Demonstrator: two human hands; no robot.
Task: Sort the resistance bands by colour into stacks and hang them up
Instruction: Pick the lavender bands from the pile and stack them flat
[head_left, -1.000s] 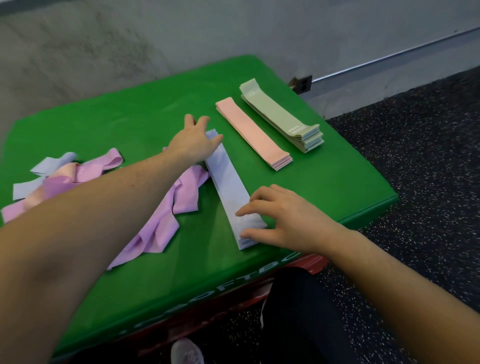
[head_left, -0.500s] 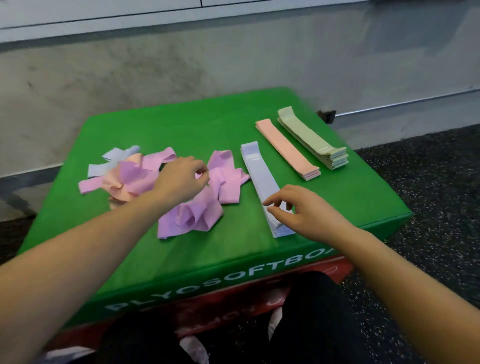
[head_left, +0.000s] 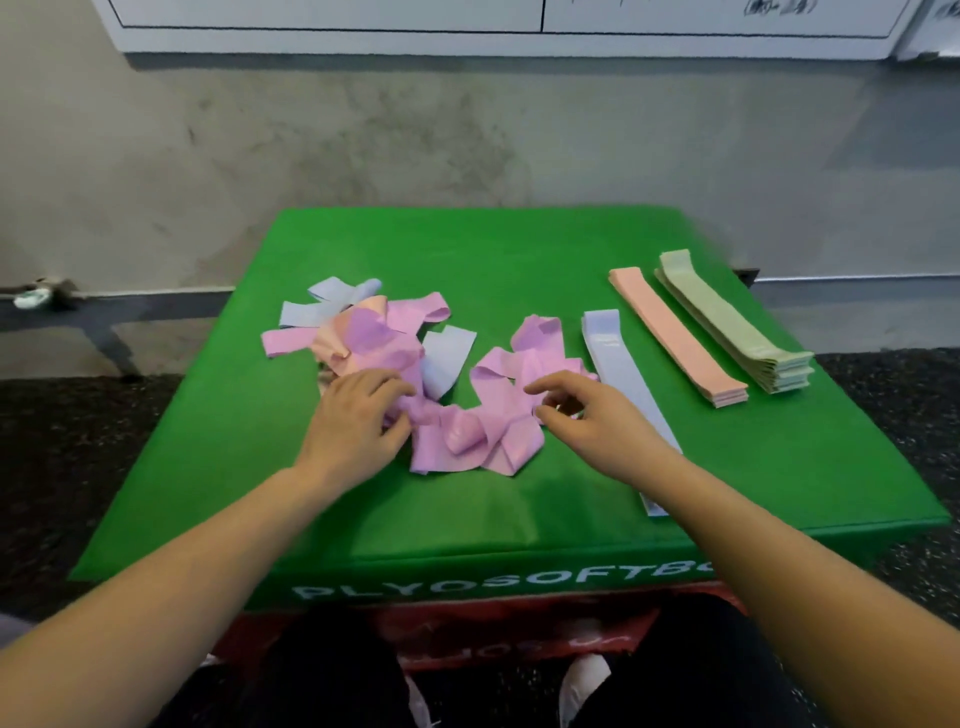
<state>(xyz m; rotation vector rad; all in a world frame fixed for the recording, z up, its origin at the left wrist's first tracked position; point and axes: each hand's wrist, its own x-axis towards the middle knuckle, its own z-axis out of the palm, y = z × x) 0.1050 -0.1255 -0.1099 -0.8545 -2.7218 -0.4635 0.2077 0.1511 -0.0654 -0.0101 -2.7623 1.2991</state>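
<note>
On the green plyo box (head_left: 498, 249) lies a tangle of purple bands (head_left: 488, 415) mixed with peach (head_left: 337, 338) and pale blue bands (head_left: 447, 358). My left hand (head_left: 353, 421) grips a purple band at the tangle's left side. My right hand (head_left: 587, 415) hovers over the tangle's right edge with its fingers loosely curled, holding nothing. To the right lie three flat stacks side by side: pale blue (head_left: 618, 374), peach (head_left: 675, 338) and green (head_left: 737, 327). My right forearm covers the near part of the blue stack.
A concrete wall (head_left: 415, 145) rises behind the box, with a white board along its top. Black speckled floor (head_left: 78, 441) surrounds the box. A red box (head_left: 498, 634) sits beneath the green one, by my dark trouser legs and white shoes.
My right hand left the blue stack and moved left over the purple bands. My left hand drew back to the tangle's near left and took hold of a purple band. The view tilted up.
</note>
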